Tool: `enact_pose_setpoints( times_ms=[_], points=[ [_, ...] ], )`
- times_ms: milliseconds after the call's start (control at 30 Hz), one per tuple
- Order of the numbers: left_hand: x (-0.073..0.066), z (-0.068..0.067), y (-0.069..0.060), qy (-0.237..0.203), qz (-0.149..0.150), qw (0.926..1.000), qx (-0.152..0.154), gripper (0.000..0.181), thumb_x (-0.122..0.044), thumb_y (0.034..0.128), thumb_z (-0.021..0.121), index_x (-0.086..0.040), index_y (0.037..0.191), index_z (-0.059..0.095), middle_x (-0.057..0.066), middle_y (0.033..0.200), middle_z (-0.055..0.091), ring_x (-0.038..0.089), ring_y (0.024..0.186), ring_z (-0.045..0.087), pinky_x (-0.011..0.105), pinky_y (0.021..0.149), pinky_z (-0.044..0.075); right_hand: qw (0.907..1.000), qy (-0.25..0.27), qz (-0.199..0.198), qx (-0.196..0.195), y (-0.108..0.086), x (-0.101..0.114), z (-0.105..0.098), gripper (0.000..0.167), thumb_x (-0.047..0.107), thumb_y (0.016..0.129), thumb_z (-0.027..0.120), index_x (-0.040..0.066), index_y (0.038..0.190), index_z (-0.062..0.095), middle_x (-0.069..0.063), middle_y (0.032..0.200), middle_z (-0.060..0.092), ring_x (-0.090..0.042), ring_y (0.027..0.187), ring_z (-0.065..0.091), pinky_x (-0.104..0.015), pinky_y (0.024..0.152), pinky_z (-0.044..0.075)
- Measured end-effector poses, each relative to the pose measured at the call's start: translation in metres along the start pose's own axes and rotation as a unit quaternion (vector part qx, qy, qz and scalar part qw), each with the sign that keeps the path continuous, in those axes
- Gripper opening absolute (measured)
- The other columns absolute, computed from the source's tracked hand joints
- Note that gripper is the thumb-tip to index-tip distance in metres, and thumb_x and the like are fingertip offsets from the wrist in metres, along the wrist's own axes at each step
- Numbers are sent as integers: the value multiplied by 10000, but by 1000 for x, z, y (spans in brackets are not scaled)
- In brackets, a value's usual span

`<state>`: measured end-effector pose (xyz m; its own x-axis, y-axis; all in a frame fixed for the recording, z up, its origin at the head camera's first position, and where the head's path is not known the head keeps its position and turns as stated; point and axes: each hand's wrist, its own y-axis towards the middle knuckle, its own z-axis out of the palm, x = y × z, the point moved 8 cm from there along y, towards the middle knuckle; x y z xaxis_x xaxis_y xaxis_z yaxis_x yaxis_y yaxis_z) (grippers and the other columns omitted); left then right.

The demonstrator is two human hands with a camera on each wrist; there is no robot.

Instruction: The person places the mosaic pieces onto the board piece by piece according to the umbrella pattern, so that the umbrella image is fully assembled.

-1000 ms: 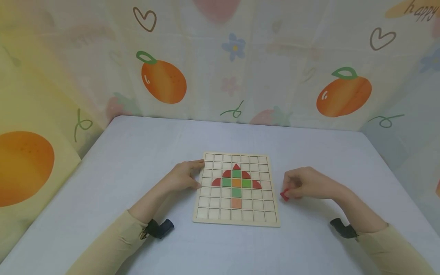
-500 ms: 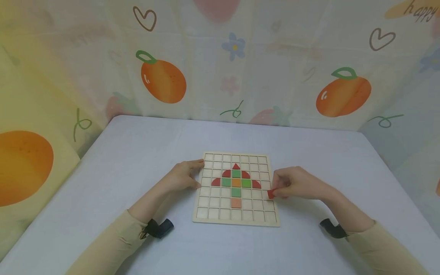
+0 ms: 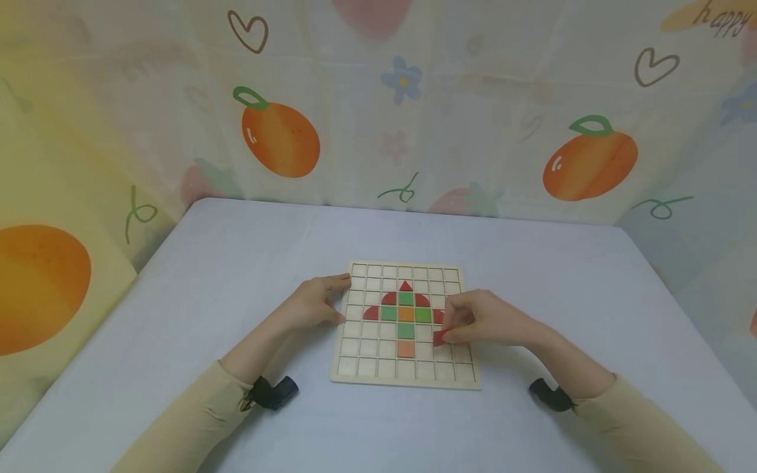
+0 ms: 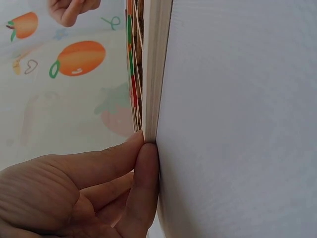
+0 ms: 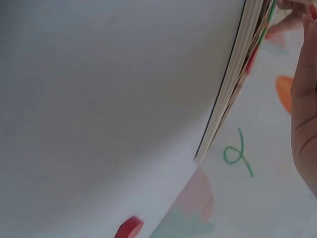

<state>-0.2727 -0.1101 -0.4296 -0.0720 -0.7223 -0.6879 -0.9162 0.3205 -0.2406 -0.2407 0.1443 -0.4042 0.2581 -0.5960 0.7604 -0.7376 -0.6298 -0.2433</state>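
A square wooden grid board (image 3: 349, 368) lies on the table. Set in its cells are green square tiles (image 3: 406, 330), an orange tile (image 3: 406, 315), a salmon tile (image 3: 406, 349), rounded red tiles (image 3: 370, 313) and a red triangle tile (image 3: 405, 286). My left hand (image 3: 307, 302) touches the board's left edge with finger and thumb; in the left wrist view those fingertips (image 4: 147, 153) meet at the rim. My right hand (image 3: 487, 318) pinches a red tile (image 3: 438, 337) over the right part of the grid, below the rounded tile at far right. The fingers partly hide its shape.
In the right wrist view another red piece (image 5: 130, 227) lies on the white table (image 3: 266, 236). A printed cloth (image 3: 473, 131) hangs behind and beside the table. Black straps with dark holders (image 3: 275, 393) sit at both wrists.
My right hand has moved left from beside the board to over its right columns, carrying the red tile. The left hand has stayed at the board's left edge.
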Motion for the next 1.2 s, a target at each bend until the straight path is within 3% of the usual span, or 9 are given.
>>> enact_pose_setpoints(
  times_ms=[233, 533, 800, 1200],
  points=[
    [0, 0, 0, -53, -9, 10000, -8, 782, -33, 750, 773, -36, 1466, 457, 81, 1606, 366, 144, 612, 476, 256, 619, 437, 9993, 251, -106, 239, 9, 13, 17, 97, 201, 852, 740, 151, 825, 661, -54, 791, 762, -209, 680, 664, -255, 639, 527],
    [1, 1, 1, -42, -48, 10000, -1, 785, -36, 751, 775, -48, 1469, 457, 74, 1605, 371, 150, 624, 478, 257, 622, 430, 9988, -199, -209, 399, 18, 26, 35, 94, 213, 832, 751, 157, 814, 678, 52, 693, 688, -90, 636, 582, -208, 584, 465],
    [2, 0, 1, -101, -88, 9999, -8, 788, -28, 749, 773, -52, 1470, 457, 61, 1606, 371, 148, 603, 472, 259, 622, 431, 9974, -462, -307, 468, 22, 27, 43, 84, 220, 825, 761, 195, 788, 690, 77, 738, 675, -97, 703, 565, -227, 617, 481],
    [1, 1, 1, -156, -59, 9999, 11, 785, -26, 756, 771, -45, 1473, 450, 63, 1609, 363, 142, 591, 493, 255, 625, 449, 9959, -657, -314, 527, 23, 30, 47, 115, 226, 818, 778, 206, 767, 676, 90, 693, 651, -72, 640, 563, -216, 598, 468]
  ],
)
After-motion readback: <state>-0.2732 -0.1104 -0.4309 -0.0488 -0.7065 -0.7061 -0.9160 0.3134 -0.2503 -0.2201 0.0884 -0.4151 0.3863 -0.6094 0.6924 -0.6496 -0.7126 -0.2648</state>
